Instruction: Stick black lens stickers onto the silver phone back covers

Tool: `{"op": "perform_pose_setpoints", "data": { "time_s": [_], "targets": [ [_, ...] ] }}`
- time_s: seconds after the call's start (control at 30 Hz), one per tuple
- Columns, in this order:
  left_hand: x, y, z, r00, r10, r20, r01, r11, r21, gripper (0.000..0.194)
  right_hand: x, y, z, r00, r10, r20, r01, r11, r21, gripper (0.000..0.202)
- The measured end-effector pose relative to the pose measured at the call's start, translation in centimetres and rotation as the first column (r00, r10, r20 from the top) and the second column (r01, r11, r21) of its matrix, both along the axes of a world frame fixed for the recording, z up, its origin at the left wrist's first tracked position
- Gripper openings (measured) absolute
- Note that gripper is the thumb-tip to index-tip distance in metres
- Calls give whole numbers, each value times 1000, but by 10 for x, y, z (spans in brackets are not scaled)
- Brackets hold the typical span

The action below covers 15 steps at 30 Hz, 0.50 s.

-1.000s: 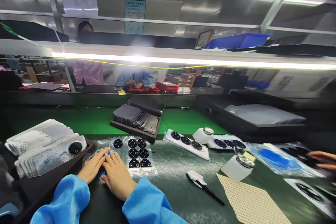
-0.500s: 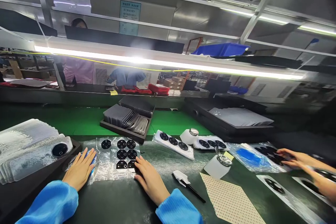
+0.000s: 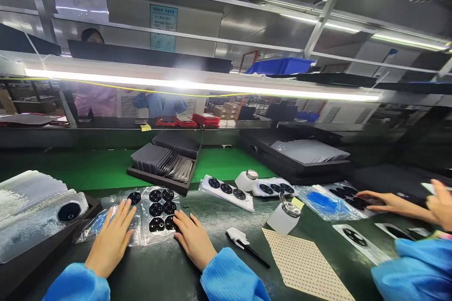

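From where I stand, the left hand [image 3: 115, 235] lies palm down with its fingers spread over clear plastic [image 3: 144, 236], gripping nothing I can see. The right hand [image 3: 194, 236] is open too, thumb apart, its fingertips at the lowest of the black discs [image 3: 156, 209] nearest it. Six of those sit in two columns between the hands; a single disc [image 3: 134, 197] is just beside the left fingertips. I can't tell whether the plastic is one sheet or several overlapping.

Thin plastic like this probably ripples easily, so light, even pressure from spread fingers should suit it better than a pinch. The right fingertips would do better on the bare margin, since the shiny discs may smudge. The blue film [image 3: 100, 220], left of the left fingers, could catch under that hand and tug. The white-tipped stick [image 3: 252, 250] lies apart, to the right of the right fingers, leaving them some room.
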<state>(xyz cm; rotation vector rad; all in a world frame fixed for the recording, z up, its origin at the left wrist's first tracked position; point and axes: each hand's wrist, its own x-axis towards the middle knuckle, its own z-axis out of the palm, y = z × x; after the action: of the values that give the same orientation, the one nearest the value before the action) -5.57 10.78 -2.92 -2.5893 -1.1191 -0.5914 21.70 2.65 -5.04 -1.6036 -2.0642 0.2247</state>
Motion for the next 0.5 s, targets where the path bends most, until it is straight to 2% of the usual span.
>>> {"op": "perform_pose_setpoints", "data": {
  "time_s": [0.13, 0.3, 0.4, 0.5],
  "targets": [
    [35, -33, 4, 985, -164, -46, 168, 979, 117, 52, -2, -1, -1, 993, 8, -120, -8, 1000, -4, 40],
    [69, -72, -4, 938, -325, -123, 336, 939, 79, 58, 1, -1, 6, 933, -17, -359, 28, 999, 24, 41],
    [76, -81, -12, 910, -393, -133, 396, 918, 3, 64, 20, 19, 19, 834, -106, -542, 131, 991, 8, 26],
    [76, -80, -19, 908, -410, -85, 403, 911, -82, 67, 50, 58, 38, 696, -225, -682, 212, 972, -104, 30]
  ]
}}
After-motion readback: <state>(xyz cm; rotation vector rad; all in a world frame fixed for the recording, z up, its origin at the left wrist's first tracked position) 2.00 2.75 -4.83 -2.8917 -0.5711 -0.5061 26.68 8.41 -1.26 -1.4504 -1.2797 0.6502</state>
